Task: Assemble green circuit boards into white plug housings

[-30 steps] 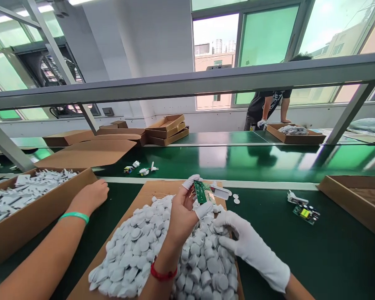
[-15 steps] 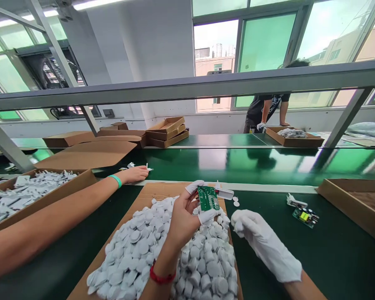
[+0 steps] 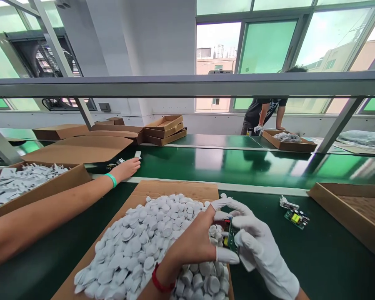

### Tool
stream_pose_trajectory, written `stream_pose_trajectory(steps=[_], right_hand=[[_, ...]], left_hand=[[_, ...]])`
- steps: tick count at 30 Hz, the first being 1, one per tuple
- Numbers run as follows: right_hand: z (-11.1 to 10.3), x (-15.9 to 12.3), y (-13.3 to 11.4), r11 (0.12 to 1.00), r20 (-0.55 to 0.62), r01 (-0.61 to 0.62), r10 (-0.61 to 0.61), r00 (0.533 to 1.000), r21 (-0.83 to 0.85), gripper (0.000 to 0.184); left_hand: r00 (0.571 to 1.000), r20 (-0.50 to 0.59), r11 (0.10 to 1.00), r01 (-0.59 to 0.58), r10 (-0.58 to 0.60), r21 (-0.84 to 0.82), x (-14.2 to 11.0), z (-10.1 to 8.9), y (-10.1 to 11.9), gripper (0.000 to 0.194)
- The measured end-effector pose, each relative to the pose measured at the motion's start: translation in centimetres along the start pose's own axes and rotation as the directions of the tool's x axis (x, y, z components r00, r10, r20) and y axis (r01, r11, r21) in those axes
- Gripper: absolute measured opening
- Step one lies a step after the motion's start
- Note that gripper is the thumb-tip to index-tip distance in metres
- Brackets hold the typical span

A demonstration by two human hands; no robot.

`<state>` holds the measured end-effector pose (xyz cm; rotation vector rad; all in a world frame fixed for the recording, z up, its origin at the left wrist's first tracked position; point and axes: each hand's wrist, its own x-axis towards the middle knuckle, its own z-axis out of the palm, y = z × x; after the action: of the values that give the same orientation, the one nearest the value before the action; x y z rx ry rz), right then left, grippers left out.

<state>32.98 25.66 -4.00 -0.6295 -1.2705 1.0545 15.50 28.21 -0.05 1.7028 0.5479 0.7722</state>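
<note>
Left hand (image 3: 195, 239) and gloved right hand (image 3: 258, 239) both grip a board (image 3: 233, 238) at the right side of the caps (image 3: 134, 250). Circuitry exposed; work appears unfinished. Spare unit (image 3: 296, 217) lies apart, unheld.

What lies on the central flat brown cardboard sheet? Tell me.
A heap of small white rounded pieces covers most of the sheet; what lies under the heap is hidden.
</note>
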Motion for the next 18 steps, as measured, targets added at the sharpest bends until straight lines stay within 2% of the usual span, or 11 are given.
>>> stream_pose_trajectory(steps=[2, 4, 7, 11, 14, 18], right_hand=[[0.4, 0.0, 0.0, 0.990, -0.043, -0.058, 0.064, 0.997, 0.131, 0.049], [0.7, -0.1, -0.1, 0.955, 0.011, -0.171, 0.174, 0.985, 0.243, 0.070], [0.9, -0.4, -0.5, 0.888, 0.183, -0.337, 0.292, 0.939, 0.313, 0.079], [1.3, -0.8, -0.8, 0.826, 0.283, -0.455, 0.372, 0.884, 0.334, 0.090], [1.2, -0.9, -0.7, 0.855, 0.352, -0.457, 0.362, 0.864, 0.244, 0.098], [0.8, -0.6, -0.6, 0.943, 0.329, -0.320, 0.274, 0.904, 0.095, 0.095]], left_hand=[[0.999, 0.008, 0.990, 0.035, -0.034, -0.137, 0.1, 0.4, -0.1, 0.099], [0.998, 0.023, 0.969, 0.061, -0.057, -0.240, 0.1, 0.8, -0.1, 0.097], [0.998, 0.046, 0.951, 0.058, -0.046, -0.304, 0.1, 1.2, 0.0, 0.087], [0.991, 0.137, 0.920, 0.054, 0.000, -0.388, -0.2, 1.0, -0.2, 0.088], [0.977, 0.202, 0.939, 0.005, 0.069, -0.343, -0.2, 0.6, 0.1, 0.084], [0.941, 0.290, 0.984, -0.151, 0.173, -0.095, 0.2, 0.2, 1.8, 0.041]])
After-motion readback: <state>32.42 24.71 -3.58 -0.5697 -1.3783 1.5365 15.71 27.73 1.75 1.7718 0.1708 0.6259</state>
